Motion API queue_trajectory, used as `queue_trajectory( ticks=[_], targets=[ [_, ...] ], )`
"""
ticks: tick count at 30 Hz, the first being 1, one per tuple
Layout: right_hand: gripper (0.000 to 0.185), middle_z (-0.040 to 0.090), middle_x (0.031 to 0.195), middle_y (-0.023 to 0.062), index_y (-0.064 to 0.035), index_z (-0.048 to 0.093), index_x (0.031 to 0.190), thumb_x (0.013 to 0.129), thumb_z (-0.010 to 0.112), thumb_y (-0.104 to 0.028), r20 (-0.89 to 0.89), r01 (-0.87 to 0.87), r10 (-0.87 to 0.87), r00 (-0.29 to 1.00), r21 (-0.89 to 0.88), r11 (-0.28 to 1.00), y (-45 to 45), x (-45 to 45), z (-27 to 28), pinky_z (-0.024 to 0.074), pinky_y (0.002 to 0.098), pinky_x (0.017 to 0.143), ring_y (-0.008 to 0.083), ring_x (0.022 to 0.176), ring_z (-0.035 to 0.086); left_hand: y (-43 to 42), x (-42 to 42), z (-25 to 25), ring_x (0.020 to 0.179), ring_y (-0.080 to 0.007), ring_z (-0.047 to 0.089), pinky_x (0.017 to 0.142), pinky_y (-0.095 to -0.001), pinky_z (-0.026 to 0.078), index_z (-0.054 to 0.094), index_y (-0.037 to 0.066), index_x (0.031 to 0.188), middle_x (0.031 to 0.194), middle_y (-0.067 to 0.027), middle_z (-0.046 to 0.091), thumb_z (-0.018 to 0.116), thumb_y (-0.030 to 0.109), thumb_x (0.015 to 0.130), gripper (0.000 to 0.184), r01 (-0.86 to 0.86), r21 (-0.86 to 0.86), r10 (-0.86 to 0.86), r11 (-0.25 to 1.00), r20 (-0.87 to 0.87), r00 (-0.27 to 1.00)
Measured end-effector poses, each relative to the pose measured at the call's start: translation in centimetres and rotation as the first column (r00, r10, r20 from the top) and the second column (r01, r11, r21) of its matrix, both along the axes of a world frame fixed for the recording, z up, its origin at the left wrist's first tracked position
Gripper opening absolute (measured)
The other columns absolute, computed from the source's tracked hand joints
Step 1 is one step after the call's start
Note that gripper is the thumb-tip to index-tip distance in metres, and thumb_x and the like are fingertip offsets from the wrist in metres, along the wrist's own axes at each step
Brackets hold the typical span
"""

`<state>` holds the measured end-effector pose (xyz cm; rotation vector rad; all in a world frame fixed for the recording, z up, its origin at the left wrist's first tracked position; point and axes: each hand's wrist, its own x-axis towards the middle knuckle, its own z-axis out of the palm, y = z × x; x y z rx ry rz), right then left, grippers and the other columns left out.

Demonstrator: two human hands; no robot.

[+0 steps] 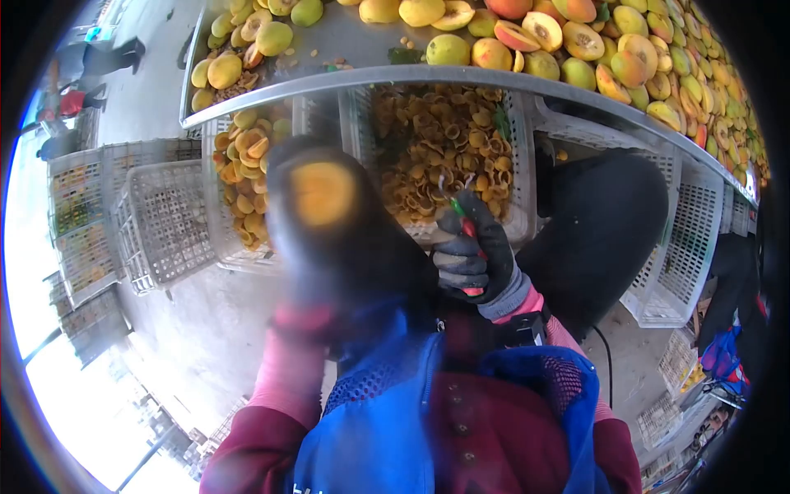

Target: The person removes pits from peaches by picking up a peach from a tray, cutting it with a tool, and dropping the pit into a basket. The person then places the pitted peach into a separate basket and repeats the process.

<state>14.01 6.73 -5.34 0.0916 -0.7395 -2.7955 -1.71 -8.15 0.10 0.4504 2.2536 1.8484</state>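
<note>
My left hand (309, 198), gloved and smeared by motion, holds a halved yellow-orange fruit (323, 193) with its cut face up, over the left crate's right edge. In my right hand (475, 251), in a dark and grey glove, is a small tool (462, 216) with a red and green handle and a forked metal tip. The tool's tip points up over a crate of brown scooped-out pieces (444, 140). Left of my left hand, a white crate (216, 202) holds fruit halves (247, 165).
A metal table (329, 81) with a raised rim bears many whole and halved fruits (629, 58). Stacked crates (164, 222) stand at the left, another crate (679, 247) at the right. My knees flank the middle crate. People (74, 82) are at the far left.
</note>
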Motion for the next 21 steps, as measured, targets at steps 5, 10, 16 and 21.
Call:
queue_trajectory(
  ticks=[5, 10, 16, 21],
  targets=[
    [0.043, 0.038, 0.060, -0.0031, -0.0089, 0.059, 0.097, 0.094, 0.043, -0.049, 0.199, -0.086, 0.050, 0.979, 0.177, 0.980, 1.2, 0.3, -1.8, 0.0317, 0.0228, 0.041, 0.0079, 0.045, 0.033, -6.2, -10.0, 1.4, 0.098, -0.0169, 0.055, 0.084, -0.0298, 0.046, 0.054, -0.002, 0.117, 0.108, -0.0128, 0.060, 0.050, 0.028, 0.095, 0.038, -0.554, -0.802, 0.048, 0.221, -0.559, 0.828],
    [0.034, 0.051, 0.069, -0.0006, -0.0095, 0.055, 0.103, 0.091, 0.054, -0.041, 0.514, -0.312, -0.106, 0.851, 0.656, 0.687, 1.0, -1.2, 0.4, 0.0401, 0.0254, 0.049, 0.0104, 0.053, 0.046, 7.7, -8.6, 3.3, 0.081, -0.0147, 0.060, 0.074, -0.0268, 0.046, 0.062, 0.001, 0.108, 0.096, -0.0097, 0.066, 0.064, 0.019, 0.087, 0.028, -0.056, -0.632, -0.178, 0.773, -0.300, 0.937],
    [0.036, 0.054, 0.070, 0.0015, -0.0069, 0.056, 0.102, 0.089, 0.057, -0.040, 0.514, -0.333, -0.227, 0.827, 0.774, 0.539, 2.2, -0.8, -1.6, 0.0444, 0.0280, 0.050, 0.0124, 0.053, 0.051, 19.6, -16.2, -2.4, 0.103, -0.0311, 0.059, 0.084, -0.0415, 0.050, 0.035, 0.026, 0.137, 0.132, -0.0110, 0.042, 0.068, 0.035, 0.077, 0.069, -0.115, -0.927, -0.655, 0.356, -0.336, 0.677],
    [0.037, 0.053, 0.069, 0.0019, -0.0061, 0.057, 0.103, 0.089, 0.057, -0.041, 0.512, -0.336, -0.405, 0.758, 0.838, 0.430, 2.3, -1.4, -1.8, 0.0446, 0.0280, 0.048, 0.0125, 0.052, 0.050, 20.0, -19.5, -2.4, 0.106, -0.0344, 0.057, 0.086, -0.0442, 0.049, 0.035, 0.022, 0.136, 0.136, -0.0154, 0.040, 0.068, 0.040, 0.074, 0.073, -0.046, -0.954, -0.686, 0.295, -0.245, 0.685]
  ],
)
